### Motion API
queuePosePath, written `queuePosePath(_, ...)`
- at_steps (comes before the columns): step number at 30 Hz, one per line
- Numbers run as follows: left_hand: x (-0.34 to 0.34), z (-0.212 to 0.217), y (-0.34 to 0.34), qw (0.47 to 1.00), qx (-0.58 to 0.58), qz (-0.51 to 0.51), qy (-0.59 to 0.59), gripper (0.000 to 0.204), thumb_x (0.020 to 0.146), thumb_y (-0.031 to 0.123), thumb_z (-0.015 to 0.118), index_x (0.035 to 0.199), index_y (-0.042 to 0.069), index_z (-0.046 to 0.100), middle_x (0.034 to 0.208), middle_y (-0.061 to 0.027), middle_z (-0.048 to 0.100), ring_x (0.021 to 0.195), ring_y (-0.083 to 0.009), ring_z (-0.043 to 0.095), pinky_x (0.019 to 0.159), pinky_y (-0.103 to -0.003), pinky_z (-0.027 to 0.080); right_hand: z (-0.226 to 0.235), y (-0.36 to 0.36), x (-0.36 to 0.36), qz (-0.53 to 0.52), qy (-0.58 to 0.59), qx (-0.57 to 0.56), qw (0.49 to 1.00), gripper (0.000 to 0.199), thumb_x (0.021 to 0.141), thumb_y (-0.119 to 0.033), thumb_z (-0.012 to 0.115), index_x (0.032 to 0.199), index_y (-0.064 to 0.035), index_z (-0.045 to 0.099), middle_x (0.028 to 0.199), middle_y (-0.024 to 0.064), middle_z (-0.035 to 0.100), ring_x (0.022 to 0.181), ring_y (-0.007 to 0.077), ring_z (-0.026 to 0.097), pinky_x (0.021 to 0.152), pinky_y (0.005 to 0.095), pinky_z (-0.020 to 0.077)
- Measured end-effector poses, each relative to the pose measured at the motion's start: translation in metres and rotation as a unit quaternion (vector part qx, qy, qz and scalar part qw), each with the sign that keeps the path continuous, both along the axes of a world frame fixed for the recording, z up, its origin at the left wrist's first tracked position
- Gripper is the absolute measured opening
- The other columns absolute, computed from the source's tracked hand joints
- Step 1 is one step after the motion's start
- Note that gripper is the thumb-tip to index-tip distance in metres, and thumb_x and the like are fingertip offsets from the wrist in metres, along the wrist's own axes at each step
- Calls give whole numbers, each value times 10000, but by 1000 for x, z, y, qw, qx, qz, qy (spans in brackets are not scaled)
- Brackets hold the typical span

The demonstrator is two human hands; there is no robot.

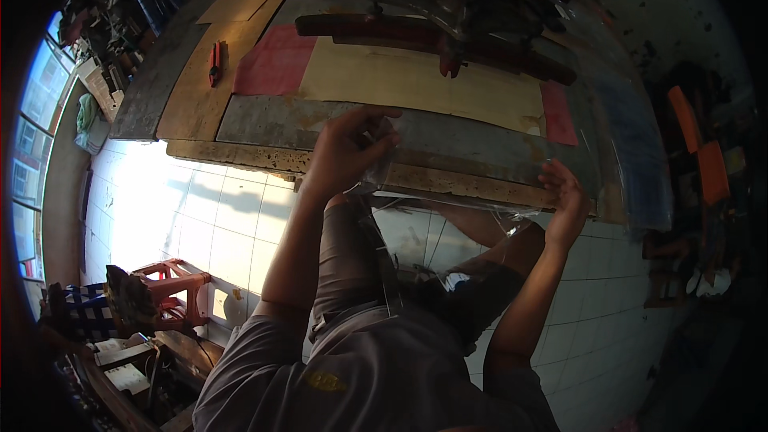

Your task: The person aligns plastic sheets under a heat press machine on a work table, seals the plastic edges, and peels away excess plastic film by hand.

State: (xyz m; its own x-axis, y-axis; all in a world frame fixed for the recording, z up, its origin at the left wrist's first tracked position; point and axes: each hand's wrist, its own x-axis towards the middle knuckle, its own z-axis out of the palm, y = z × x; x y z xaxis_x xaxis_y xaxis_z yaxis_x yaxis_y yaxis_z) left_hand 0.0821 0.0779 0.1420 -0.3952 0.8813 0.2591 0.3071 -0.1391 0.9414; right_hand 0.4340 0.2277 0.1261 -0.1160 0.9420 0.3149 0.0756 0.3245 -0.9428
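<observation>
A clear plastic sheet (500, 236) hangs between my hands in front of the worktable's near edge, and the view of my legs shows through it. My left hand (356, 144) is closed, thumb and fingers pinching the sheet's left end just above the table edge. At its right end, my right hand (566, 200) has curled fingers and appears to grip the sheet, though the thumb is hidden. Beyond the hands, a cream strip (424, 76) lies on the grey table surface (320, 124), with a red-pink piece (276, 60) at its left and a smaller one (560, 112) at its right.
A dark machine with a long bar (448, 36) spans the strip's far side. On the brown board at left lies a red cutter knife (214, 62). Bluish plastic sheeting (640, 160) drapes over the right edge. A red plastic stool (180, 292) stands on the tiled floor.
</observation>
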Motion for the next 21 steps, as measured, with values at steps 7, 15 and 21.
queuePosePath(7, 3, -4, -3, 999, 30, -42, -6, 376, 922, 53, 802, 1285, 44, 706, 1021, -18, 721, 845, -43, 663, 724, -228, 544, -4, -9, -3, 5, -34, 38, 999, 238, 1014, -85, 598, 1162, 32, 743, 1074, 131, 777, 989, 215, 727, 939, 348, 540)
queuePosePath(15, 64, 41, -22, 988, 87, -129, 25, 396, 935, 88, 788, 1321, 82, 696, 1134, -68, 731, 963, -116, 703, 756, -282, 574, 70, -89, -79, 213, -205, 187, 937, 241, 972, -140, 721, 1190, -39, 705, 1079, 65, 753, 1091, 250, 686, 1038, 421, 488)
queuePosePath(21, 76, 62, -36, 990, 33, -128, -40, 389, 948, 111, 786, 1322, 64, 690, 1028, -76, 750, 876, -131, 730, 738, -273, 576, 69, -95, -68, 255, -136, 66, 955, 94, 990, -45, 707, 1055, 16, 737, 890, 84, 750, 801, 161, 720, 747, 302, 569)
